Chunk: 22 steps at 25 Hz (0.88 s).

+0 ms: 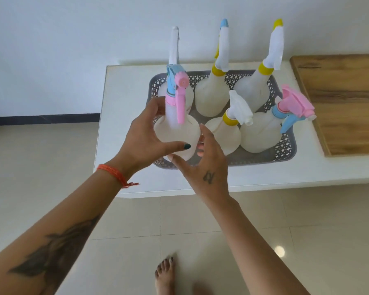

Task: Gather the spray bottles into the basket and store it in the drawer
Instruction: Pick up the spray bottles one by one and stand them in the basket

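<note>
A grey lattice basket [285,145] sits on a white counter [128,86] and holds several white spray bottles. The front-left bottle [175,133], with a pink trigger and blue-pink head, is gripped around its body by my left hand [143,141]. My right hand [205,167] is spread against the same bottle's lower right side, fingers touching it. Beside it stand a yellow-collared bottle [224,133] and a bottle with a pink and blue head [262,133]. Three more bottles stand at the back, among them one with a blue tip [211,96] and one with a yellow tip [251,90].
A wooden board [345,103] lies on the counter to the right of the basket. The counter's front edge runs below the basket, with tiled floor [200,231] under it. A bare foot [164,275] shows at the bottom. A white wall is behind.
</note>
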{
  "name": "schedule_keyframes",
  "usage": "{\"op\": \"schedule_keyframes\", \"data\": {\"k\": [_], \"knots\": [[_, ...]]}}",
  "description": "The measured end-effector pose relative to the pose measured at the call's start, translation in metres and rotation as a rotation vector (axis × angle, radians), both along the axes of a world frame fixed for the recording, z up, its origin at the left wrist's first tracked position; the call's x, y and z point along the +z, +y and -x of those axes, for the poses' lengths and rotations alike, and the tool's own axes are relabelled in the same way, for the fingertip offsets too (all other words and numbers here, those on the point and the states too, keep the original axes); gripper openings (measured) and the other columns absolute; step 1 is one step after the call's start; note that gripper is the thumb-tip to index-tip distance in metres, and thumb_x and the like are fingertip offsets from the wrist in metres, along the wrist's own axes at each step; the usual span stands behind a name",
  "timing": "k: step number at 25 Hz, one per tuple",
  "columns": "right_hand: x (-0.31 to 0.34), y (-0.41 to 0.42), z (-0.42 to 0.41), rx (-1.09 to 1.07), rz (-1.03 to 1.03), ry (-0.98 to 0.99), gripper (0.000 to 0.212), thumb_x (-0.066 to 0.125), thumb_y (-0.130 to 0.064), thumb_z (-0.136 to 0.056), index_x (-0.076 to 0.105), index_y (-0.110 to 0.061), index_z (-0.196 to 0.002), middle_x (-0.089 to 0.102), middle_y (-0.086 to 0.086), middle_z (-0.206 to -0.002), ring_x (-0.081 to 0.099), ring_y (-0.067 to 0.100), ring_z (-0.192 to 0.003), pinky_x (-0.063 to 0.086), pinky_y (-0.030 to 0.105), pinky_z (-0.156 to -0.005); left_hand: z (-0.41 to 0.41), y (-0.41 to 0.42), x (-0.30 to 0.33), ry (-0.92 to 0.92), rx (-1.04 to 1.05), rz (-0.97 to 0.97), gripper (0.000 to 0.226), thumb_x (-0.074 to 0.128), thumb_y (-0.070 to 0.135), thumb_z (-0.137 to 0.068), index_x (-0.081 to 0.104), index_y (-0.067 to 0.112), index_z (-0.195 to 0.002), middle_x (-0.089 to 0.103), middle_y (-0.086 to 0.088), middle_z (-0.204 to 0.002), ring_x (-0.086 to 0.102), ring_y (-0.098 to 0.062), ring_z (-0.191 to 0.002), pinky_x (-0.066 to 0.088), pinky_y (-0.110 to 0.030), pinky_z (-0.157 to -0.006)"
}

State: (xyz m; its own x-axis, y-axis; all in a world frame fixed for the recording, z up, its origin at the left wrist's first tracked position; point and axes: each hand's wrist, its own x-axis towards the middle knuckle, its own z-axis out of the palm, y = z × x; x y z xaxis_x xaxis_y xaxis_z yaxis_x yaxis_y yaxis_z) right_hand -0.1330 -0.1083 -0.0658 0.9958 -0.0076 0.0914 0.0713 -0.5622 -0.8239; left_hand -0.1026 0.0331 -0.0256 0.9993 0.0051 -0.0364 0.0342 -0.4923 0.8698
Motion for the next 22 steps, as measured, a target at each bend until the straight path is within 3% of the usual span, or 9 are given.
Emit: {"op": "schedule_keyframes", "data": {"k": [4, 8, 12, 14, 18, 22], "knots": [[-0.019, 0.010, -0.015, -0.023, 0.040, 0.015, 0.087, 0.079, -0.041, -0.069, 0.039, -0.006, -0.137, 0.060, 0.010, -0.126, 0.059, 0.022, -0.110, 0.054, 0.037, -0.089, -0.016, 0.004, -0.026, -0.027, -0.058, -0.017, 0.082, 0.082, 0.030, -0.056, 0.039, 0.027, -0.126, 0.055, 0.020, -0.114, 0.052, -0.002, -0.109, 0.050, -0.039, -0.095], [-0.026, 0.018, -0.021, -0.059, 0.146, 0.021, 0.085, 0.080, -0.035, -0.070, 0.040, -0.002, -0.137, 0.059, 0.013, -0.126, 0.057, 0.024, -0.115, 0.045, 0.025, -0.093, -0.021, 0.004, -0.046, -0.056, -0.078, -0.093, 0.089, 0.080, 0.031, -0.057, 0.037, 0.013, -0.132, 0.059, -0.002, -0.123, 0.057, -0.022, -0.110, 0.052, -0.041, -0.090], [-0.027, 0.022, -0.023, -0.086, 0.222, 0.035, 0.083, 0.079, -0.031, -0.071, 0.039, 0.001, -0.137, 0.057, 0.016, -0.127, 0.055, 0.027, -0.116, 0.033, 0.021, -0.098, -0.023, 0.005, -0.056, -0.081, -0.088, -0.147, 0.087, 0.079, 0.032, -0.059, 0.038, 0.012, -0.132, 0.059, -0.005, -0.123, 0.058, -0.025, -0.107, 0.052, -0.041, -0.087], [-0.027, 0.025, -0.023, -0.100, 0.237, 0.029, 0.082, 0.079, -0.031, -0.072, 0.040, 0.002, -0.137, 0.057, 0.017, -0.125, 0.056, 0.027, -0.115, 0.035, 0.022, -0.098, -0.024, 0.005, -0.057, -0.097, -0.095, -0.172, 0.084, 0.079, 0.031, -0.060, 0.040, 0.011, -0.131, 0.060, -0.005, -0.121, 0.057, -0.026, -0.104, 0.052, -0.040, -0.083], [-0.028, 0.027, -0.021, -0.101, 0.270, 0.057, 0.081, 0.075, -0.031, -0.076, 0.036, 0.003, -0.140, 0.056, 0.017, -0.129, 0.056, 0.029, -0.118, 0.043, 0.030, -0.099, -0.022, 0.003, -0.059, -0.128, -0.110, -0.242, 0.081, 0.082, 0.026, -0.063, 0.040, 0.011, -0.131, 0.058, -0.005, -0.120, 0.051, -0.016, -0.096, 0.044, -0.024, -0.077], [-0.029, 0.028, -0.019, -0.119, 0.262, 0.056, 0.077, 0.074, -0.028, -0.078, 0.039, 0.003, -0.138, 0.060, 0.018, -0.126, 0.059, 0.031, -0.115, 0.046, 0.036, -0.100, -0.018, 0.000, -0.062, -0.144, -0.103, -0.284, 0.084, 0.083, 0.023, -0.064, 0.039, 0.008, -0.134, 0.056, -0.007, -0.125, 0.051, -0.020, -0.105, 0.041, -0.019, -0.082]]}}
